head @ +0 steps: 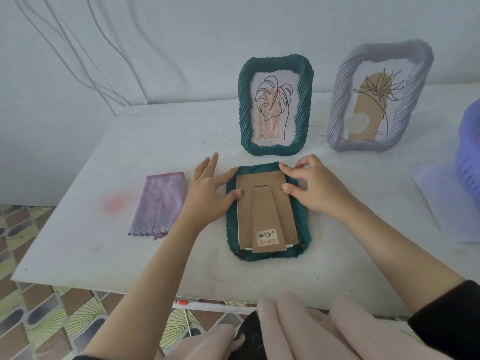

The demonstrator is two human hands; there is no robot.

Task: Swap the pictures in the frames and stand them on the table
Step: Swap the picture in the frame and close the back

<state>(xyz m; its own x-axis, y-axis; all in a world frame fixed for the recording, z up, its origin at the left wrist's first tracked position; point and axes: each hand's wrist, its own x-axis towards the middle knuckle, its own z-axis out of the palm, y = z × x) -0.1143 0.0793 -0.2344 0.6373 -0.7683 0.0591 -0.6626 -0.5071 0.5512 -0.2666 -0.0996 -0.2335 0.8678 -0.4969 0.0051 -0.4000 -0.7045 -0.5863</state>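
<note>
My left hand presses, fingers straight, on the cardboard back of the face-down green frame; my right hand pinches its corner.

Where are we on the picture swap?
Seemingly done: the green frame with the leaf print and the lilac frame stand upright with pictures in. In hand: a second green frame lies face down, left hand pressing its cardboard backing, right hand at the top corner. Left: secure the backing and stand it up. Whether the pictures were swapped cannot be told.
</note>
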